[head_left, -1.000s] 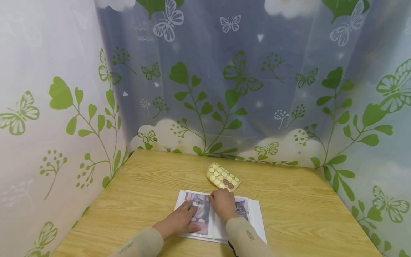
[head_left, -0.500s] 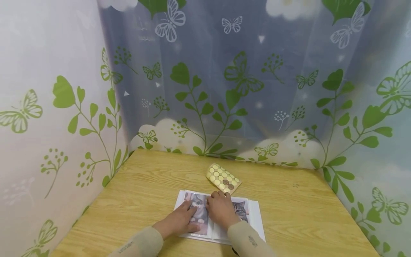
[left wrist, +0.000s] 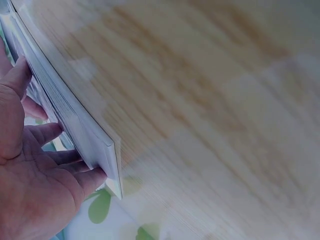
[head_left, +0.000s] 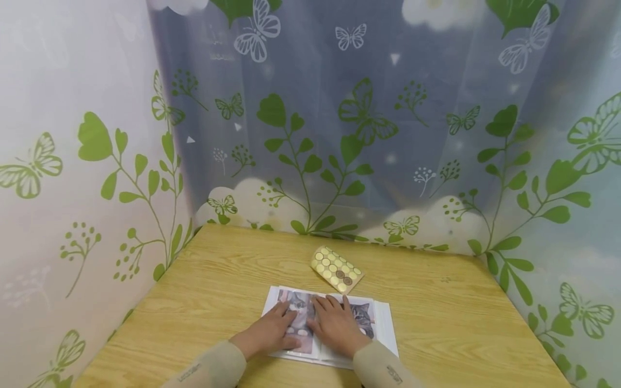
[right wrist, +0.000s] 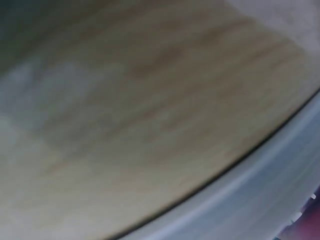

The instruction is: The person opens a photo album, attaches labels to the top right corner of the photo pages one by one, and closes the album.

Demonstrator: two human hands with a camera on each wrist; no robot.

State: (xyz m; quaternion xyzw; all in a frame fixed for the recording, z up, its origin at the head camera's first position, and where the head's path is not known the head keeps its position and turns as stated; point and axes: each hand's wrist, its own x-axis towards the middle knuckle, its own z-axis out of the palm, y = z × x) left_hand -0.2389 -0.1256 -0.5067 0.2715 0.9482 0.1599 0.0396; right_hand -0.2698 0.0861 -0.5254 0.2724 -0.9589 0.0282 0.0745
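Note:
An open photo album (head_left: 388, 330) with white pages lies on the table. Its left page carries a cat photo (head_left: 303, 344), its right page another cat photo (head_left: 364, 315). My left hand (head_left: 266, 333) rests on the left page, fingers extended over the picture. Along the middle fold lies my right hand (head_left: 338, 327), fingers stretched forward and covering part of both pages. Seen from the left wrist, the fingers (left wrist: 92, 180) lie over the album's edge and its stacked leaves (left wrist: 65, 107). The right wrist view holds only a blurred pale album edge (right wrist: 225, 200).
Just beyond the album sits a sheet of round gold stickers (head_left: 335, 268), two of its circles brown. The wood-grain table (head_left: 446, 312) extends to both sides. Leaf-and-butterfly curtains (head_left: 310, 134) hang at the back and sides.
The right hand's fingers, curled at the fold one second ago, have straightened and laid down over the pages. My left hand and the album have stayed in place.

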